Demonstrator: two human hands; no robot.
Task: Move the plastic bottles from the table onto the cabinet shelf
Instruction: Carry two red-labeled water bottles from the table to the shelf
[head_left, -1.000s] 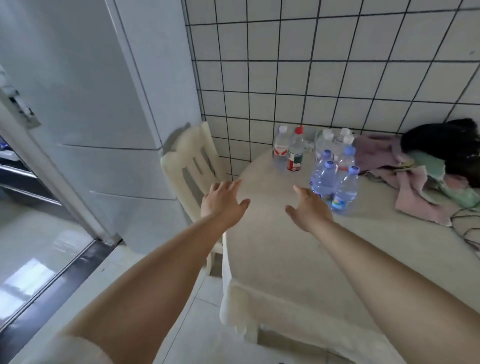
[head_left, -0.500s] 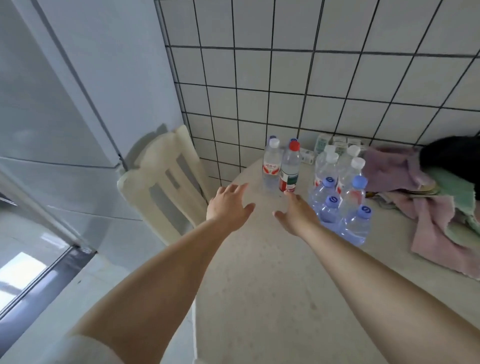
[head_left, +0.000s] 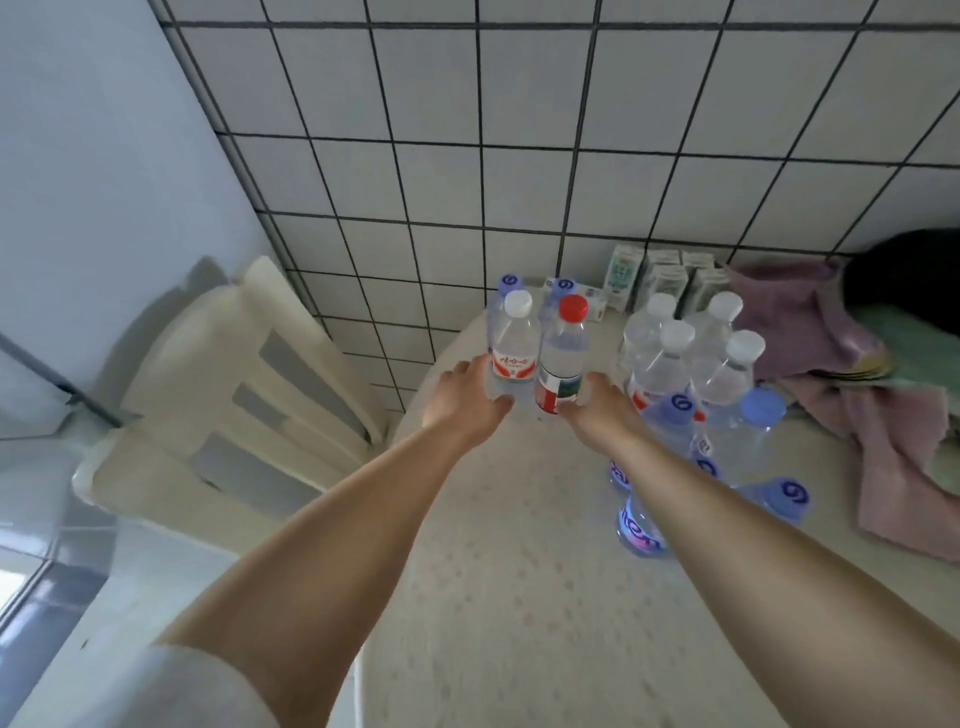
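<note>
Several clear plastic bottles stand at the back of the round table (head_left: 519, 597). My left hand (head_left: 460, 402) reaches the white-capped bottle with a red label (head_left: 514, 345); its fingers lie along the bottle's left side and the thumb sits in front of the base, still spread. My right hand (head_left: 597, 413) is at the red-capped bottle (head_left: 563, 358), thumb under its label and fingers to its right, also spread. A cluster of white-capped bottles (head_left: 680, 358) and blue-capped bottles (head_left: 748, 436) stands to the right of my right forearm. No cabinet shelf is in view.
A cream plastic chair (head_left: 249, 405) stands against the table's left side. Small cartons (head_left: 660, 278) line the tiled wall behind the bottles. Pink cloth (head_left: 893, 441) and a dark item (head_left: 909, 275) lie at the right. A white panel (head_left: 104, 156) fills the left.
Both hands have moved forward across the table and now flank the two nearest bottles. The view has come closer and tilted down over the table.
</note>
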